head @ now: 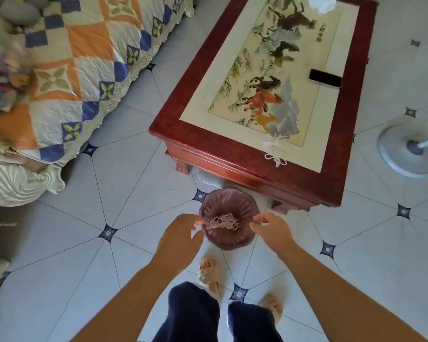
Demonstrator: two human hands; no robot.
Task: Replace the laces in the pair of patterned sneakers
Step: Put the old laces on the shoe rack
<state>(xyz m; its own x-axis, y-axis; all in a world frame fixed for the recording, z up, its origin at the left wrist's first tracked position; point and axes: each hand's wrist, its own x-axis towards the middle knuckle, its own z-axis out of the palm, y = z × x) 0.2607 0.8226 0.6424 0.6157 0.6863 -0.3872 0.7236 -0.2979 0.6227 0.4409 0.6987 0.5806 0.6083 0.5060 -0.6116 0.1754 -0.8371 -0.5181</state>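
— What's the floor [143, 218] under you?

— Pale tile with dark diamond insets. On it stand my two slippered feet, a small purplish basket [229, 239] just ahead of me, the red wooden table [232, 149] and a white fan base [405, 154].

— And on the table?

— A black phone [326, 78] lies near the far right side, and a bundle of white laces [275, 150] sits at the near edge.

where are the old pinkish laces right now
In the head view, the tangled pinkish laces sit in the dark red slotted plastic basket on the floor, between both hands, just before the red wooden table.
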